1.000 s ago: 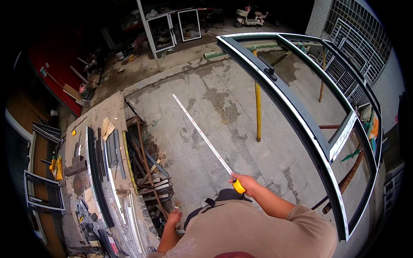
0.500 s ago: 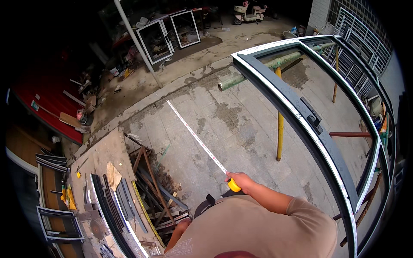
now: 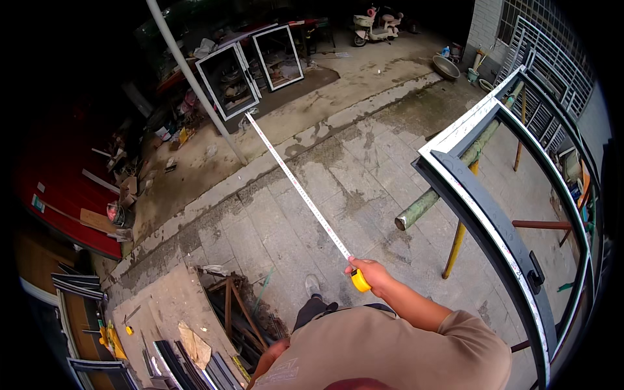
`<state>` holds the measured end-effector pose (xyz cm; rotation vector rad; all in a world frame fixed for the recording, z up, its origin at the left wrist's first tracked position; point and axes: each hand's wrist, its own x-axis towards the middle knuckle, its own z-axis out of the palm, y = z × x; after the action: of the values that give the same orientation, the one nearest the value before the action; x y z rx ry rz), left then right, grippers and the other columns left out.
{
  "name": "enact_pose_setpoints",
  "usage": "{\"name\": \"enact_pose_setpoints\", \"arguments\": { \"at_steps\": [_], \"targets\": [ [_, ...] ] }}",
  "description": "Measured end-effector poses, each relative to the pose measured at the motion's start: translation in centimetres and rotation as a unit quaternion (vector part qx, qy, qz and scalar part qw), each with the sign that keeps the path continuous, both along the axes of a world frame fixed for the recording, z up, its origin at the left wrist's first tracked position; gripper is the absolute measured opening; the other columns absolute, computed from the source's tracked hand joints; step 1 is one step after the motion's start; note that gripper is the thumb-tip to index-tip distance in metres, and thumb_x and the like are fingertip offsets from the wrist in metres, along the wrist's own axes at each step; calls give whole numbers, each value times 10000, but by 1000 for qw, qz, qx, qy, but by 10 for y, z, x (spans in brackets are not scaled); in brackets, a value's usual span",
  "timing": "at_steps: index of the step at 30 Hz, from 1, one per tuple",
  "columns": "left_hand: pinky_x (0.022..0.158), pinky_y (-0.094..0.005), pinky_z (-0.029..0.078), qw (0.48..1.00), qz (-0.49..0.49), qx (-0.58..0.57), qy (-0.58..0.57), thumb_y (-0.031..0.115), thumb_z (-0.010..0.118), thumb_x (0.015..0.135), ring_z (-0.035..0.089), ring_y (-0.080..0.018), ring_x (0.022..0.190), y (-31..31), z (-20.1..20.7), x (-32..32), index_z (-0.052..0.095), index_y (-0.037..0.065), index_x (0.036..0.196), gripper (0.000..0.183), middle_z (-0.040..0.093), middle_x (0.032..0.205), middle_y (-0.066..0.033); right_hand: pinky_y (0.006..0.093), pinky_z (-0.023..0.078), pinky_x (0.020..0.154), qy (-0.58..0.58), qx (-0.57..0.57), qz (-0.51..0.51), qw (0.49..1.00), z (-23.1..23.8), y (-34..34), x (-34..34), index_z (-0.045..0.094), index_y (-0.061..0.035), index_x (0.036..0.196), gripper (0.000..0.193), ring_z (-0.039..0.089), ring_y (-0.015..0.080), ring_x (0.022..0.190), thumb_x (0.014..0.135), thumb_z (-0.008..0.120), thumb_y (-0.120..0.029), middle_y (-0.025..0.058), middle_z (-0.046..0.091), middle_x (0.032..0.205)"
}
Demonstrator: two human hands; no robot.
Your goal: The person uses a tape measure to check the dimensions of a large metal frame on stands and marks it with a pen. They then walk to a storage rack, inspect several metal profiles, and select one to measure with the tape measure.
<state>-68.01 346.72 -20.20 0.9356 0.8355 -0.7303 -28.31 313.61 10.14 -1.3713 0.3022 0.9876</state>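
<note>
Tape measure [image 3: 360, 281] in a yellow case sits just below the centre of the frame, gripped in the right hand [image 3: 372, 275], whose fingers are closed around it with the thumb side up by the mouth of the case. Its white blade [image 3: 299, 188] runs out in a straight line toward the upper left, ending near the foot of a white-edged window sash [image 3: 210, 91]; whether the tip touches anything cannot be told. The left hand [image 3: 279, 346] is at the lower centre, mostly hidden by the brown shirt [image 3: 396, 338], so the state of its fingers cannot be made out. A grey shoe [image 3: 312, 285] stands on the paving [image 3: 279, 227] left of the case. Along the right side of the frame, a large dark window frame [image 3: 497, 218] with white strips and a black handle [image 3: 535, 273] lies over a green pipe [image 3: 416, 210], with a yellow leg [image 3: 455, 250] below. At the lower left, a worktop [image 3: 170, 296] carries a piece of brown paper [image 3: 195, 344] and dark profile strips [image 3: 170, 364]. A pale pole [image 3: 196, 78] slants through the upper left, and a scooter [image 3: 376, 29] stands at the top centre.
</note>
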Motion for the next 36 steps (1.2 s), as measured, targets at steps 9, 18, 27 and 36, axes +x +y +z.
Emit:
{"name": "enact_pose_setpoints", "arguments": {
  "at_steps": [9,18,27,36],
  "targets": [
    [1101,-383,451,945,-92,222,-220,311,594,1058,596,-207,1295,180,223,491,513,95,1520,516,622,1444,-80,321,430,693,-4,-23,-105,994,15,112,132,765,-63,920,441,516,150,758,1028,634,-470,35,602,828],
    [1044,-362,511,927,-213,123,-284,237,523,1103,639,-209,1226,116,247,786,507,90,1515,438,637,1403,-115,330,474,689,-8,-29,-188,982,-12,158,316,775,-89,916,435,571,154,745,1012,658,-497,24,644,870],
    [945,-315,549,938,-264,45,-220,238,546,1100,680,-180,1105,96,247,983,572,76,1436,373,689,1311,-107,319,473,702,-21,-59,-328,942,6,144,473,781,-89,897,444,579,146,758,1016,657,-498,25,688,890],
    [858,-282,557,858,-405,-1,-318,257,533,1107,680,-144,996,-20,255,1244,577,60,1418,371,712,1218,-90,315,476,745,-16,-117,-432,894,18,111,618,786,-51,902,449,576,142,794,1016,668,-469,31,714,891]
  ]
}}
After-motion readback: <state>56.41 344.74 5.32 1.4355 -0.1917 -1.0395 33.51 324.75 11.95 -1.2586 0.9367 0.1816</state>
